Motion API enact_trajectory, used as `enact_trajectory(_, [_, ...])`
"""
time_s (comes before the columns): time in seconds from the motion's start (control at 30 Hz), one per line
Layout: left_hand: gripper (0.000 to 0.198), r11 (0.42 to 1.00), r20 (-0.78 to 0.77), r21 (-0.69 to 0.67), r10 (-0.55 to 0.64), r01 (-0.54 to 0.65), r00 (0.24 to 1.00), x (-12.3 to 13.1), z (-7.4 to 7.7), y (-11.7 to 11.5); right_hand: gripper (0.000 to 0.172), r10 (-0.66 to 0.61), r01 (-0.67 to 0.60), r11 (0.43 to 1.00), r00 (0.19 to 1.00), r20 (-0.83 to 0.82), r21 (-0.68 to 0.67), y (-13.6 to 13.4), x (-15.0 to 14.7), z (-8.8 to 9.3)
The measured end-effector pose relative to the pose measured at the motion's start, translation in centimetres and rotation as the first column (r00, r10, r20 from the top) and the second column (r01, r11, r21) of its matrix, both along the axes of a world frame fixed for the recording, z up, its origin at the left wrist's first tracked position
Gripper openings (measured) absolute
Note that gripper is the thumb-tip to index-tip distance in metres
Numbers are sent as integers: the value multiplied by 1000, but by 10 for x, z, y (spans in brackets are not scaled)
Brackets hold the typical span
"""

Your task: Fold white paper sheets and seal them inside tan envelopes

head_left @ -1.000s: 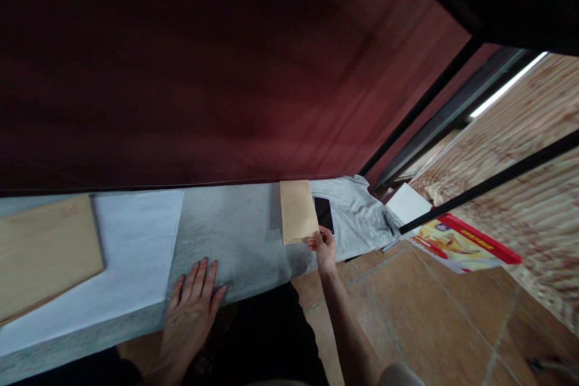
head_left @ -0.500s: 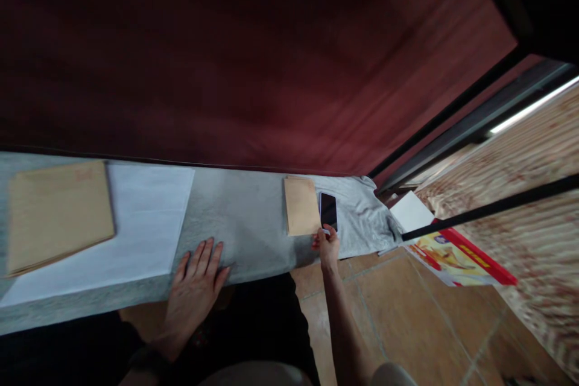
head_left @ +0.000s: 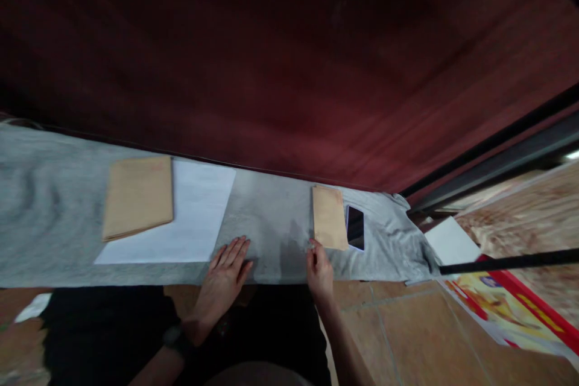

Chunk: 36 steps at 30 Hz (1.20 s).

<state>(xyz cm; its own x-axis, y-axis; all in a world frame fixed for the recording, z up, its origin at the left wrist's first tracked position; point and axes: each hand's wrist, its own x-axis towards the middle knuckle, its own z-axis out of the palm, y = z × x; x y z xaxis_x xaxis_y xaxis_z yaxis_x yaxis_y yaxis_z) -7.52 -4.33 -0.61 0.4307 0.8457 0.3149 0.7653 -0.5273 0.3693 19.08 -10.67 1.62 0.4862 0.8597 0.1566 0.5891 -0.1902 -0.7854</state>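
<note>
My left hand (head_left: 226,274) lies flat on the grey cloth (head_left: 271,217), fingers stretched out and holding nothing. Its fingertips are close to the lower right corner of a white paper sheet (head_left: 199,211). On that sheet, partly overhanging its left side, rests a stack of brown paper (head_left: 140,196). My right hand (head_left: 320,271) is closed in a pinch at the lower left of a smaller stack of brown paper (head_left: 329,217). A tiny pale thing seems to show at its fingertips, too small to name. Right of the smaller stack lies a phone (head_left: 355,228), dark screen up.
A dark red panel (head_left: 271,72) rises along the cloth's far edge. To the right are a black bar (head_left: 511,262), a white flat piece (head_left: 452,240) and a red and yellow box (head_left: 511,307). Tiled floor (head_left: 407,332) shows below, and my dark-clad legs are beneath the cloth's near edge.
My right hand has moved left, from the phone's lower end to the lower left of the smaller brown stack. The view has turned left. My left hand stays flat on the cloth.
</note>
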Motion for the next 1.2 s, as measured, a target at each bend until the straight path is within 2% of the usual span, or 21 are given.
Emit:
enact_trajectory(0.07, [54,998,10,7,61,-61,998,-15,6,8,32,117,-117,993,993,8,23,5,-20,-9])
enact_trajectory(0.13, [54,985,2,27,172,-172,985,-34,13,17,31,159,-160,987,987,29,29,10,-33,-16])
enact_trajectory(0.23, [60,932,-11,60,358,-357,933,-67,20,32,32,164,-166,986,979,118,11,17,-41,-24])
enact_trajectory(0.33, [70,841,-11,81,538,-535,843,-99,22,49,34,173,-175,985,956,237,-13,20,-42,-29])
enact_trajectory(0.4, [74,794,-27,83,606,-602,795,-117,22,60,36,173,-173,985,942,286,-26,20,-42,-31])
enact_trajectory(0.47, [73,778,-74,59,628,-625,775,-131,21,69,35,166,-167,986,944,285,-20,18,-42,-32])
enact_trajectory(0.53, [68,779,-135,29,625,-627,769,-138,20,75,31,139,-143,990,964,225,1,17,-42,-32])
enact_trajectory(0.63, [66,790,-183,31,607,-612,773,-140,17,76,23,70,-72,997,997,42,31,21,-43,-28])
enact_trajectory(0.7, [66,788,-173,50,611,-613,772,-138,15,74,21,50,-46,998,995,-92,43,30,-48,-21])
enact_trajectory(0.77, [65,781,-150,56,622,-622,768,-136,13,73,20,89,-79,995,974,-210,53,46,-61,-13])
enact_trajectory(0.83, [64,776,-124,52,629,-628,767,-136,12,72,21,191,-188,981,911,-365,44,67,-84,-6])
enact_trajectory(0.87, [64,775,-109,49,631,-630,768,-137,12,72,21,224,-232,972,854,-469,41,79,-98,-4])
enact_trajectory(0.97, [61,771,-56,47,637,-635,769,-142,11,73,19,232,-306,952,682,-694,18,112,-149,-1])
enact_trajectory(1.03, [60,763,-24,56,646,-644,763,-144,12,73,11,205,-339,940,648,-733,-37,130,-178,-2])
enact_trajectory(1.1, [60,751,2,62,659,-658,752,-144,12,73,6,182,-352,932,650,-738,-80,143,-197,-2])
enact_trajectory(1.2, [57,746,30,52,663,-664,748,-142,13,71,11,150,-355,927,644,-750,-119,153,-206,-2])
